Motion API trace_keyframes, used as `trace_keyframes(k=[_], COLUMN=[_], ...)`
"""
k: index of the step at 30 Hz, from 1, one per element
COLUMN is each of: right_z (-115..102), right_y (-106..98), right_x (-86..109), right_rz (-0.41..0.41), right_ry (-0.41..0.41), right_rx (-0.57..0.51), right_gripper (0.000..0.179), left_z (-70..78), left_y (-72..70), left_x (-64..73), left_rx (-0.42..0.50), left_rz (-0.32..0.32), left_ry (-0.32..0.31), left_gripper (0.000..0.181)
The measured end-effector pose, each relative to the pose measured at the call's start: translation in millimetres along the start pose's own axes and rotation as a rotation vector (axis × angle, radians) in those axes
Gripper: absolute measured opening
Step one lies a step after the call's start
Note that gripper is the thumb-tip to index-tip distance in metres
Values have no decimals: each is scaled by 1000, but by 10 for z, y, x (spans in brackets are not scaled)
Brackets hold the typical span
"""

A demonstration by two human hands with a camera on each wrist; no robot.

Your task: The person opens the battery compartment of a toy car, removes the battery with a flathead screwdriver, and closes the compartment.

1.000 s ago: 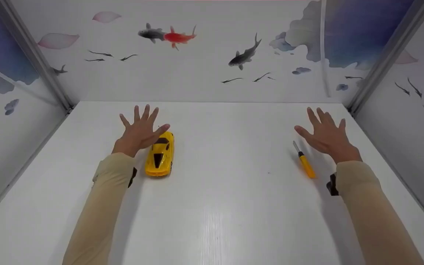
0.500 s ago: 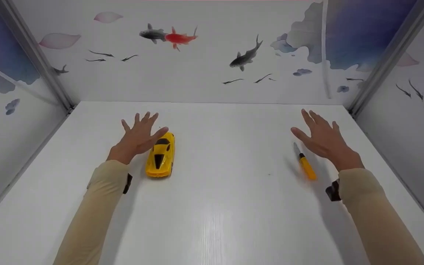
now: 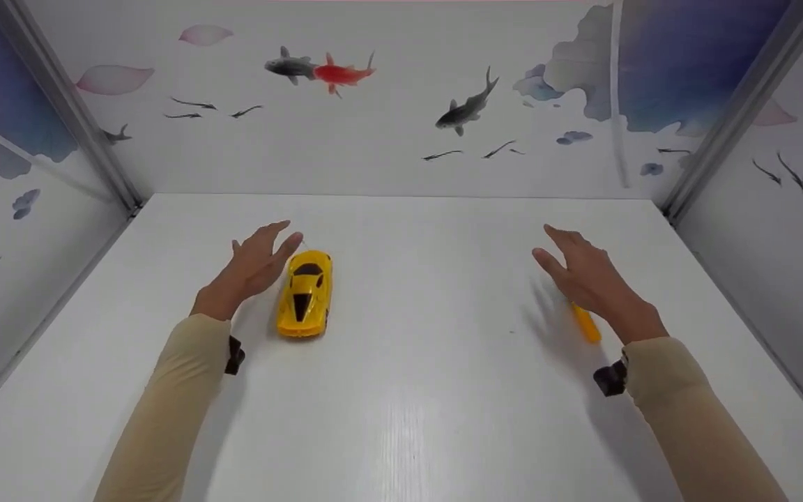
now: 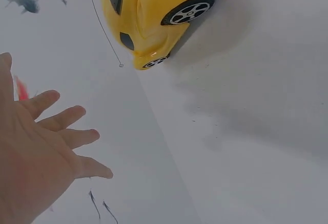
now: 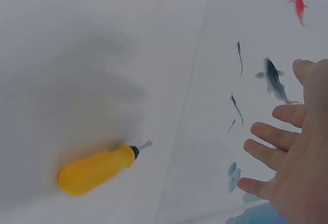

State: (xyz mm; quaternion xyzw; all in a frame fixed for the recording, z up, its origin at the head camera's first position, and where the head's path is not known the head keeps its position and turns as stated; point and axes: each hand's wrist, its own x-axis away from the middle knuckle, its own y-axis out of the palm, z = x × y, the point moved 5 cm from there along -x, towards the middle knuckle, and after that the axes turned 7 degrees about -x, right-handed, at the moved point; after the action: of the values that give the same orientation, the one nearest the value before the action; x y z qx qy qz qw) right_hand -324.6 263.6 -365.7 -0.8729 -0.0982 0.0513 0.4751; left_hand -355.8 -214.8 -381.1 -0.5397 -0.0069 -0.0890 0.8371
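Note:
A yellow toy car with dark windows stands on the white table, left of the middle; its black wheels and a thin wire antenna show in the left wrist view. My left hand hovers just left of the car, fingers extended and holding nothing. On the right lies a screwdriver with a yellow handle, a black collar and a short metal shaft. My right hand is over it, fingers extended and nothing in them. In the head view that hand hides the screwdriver's shaft.
The white tabletop meets a back wall printed with fish and petals. Side panels stand left and right, with grey metal posts at the corners. A black camera sits on the right wrist.
Both hands have turned, with their fingers drawn closer together. My left hand has come back and left, off the car's front; my right hand has moved left over the screwdriver.

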Motion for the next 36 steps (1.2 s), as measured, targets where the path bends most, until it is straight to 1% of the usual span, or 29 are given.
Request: trace_keyframes(k=[4,6,9,14,18,21,25,28,31,36], right_z=[-99,-146,-218,-343,-469,-588,-762,-895,-1013,-1199], right_y=[92,140,211,347,484,580,703,817,948,1205], right_x=[0,-1,8,23,24,27,56,80,93,80], right_rz=[-1,1,14,42,63,61,32,0,-28,-78], right_ry=[-5,-19,-53,-103,-110,-97,-68,-50,-18,49], right_rx=[-94,-146,-216,-319,-373,-428,-527,-612,-697,-759], right_gripper=[82,82,77,67,59,55,50,48,47,47], left_z=[-65,-104,-157,-217,-262,-297,-329,-346,-359,-388], left_y=[-12,-15,-11,41,79,83,104,124,142,188], left_x=[8,15,35,34,25,19,-14,-32,-57,-103], left_rx=[91,135,191,228,250,288,395,474,524,572], left_rz=[5,9,25,32,44,59,52,35,24,-2], left_ry=[-23,-34,-38,-46,-78,-104,-116,-124,-139,-171], left_gripper=[85,84,83,81,77,71,60,58,57,54])
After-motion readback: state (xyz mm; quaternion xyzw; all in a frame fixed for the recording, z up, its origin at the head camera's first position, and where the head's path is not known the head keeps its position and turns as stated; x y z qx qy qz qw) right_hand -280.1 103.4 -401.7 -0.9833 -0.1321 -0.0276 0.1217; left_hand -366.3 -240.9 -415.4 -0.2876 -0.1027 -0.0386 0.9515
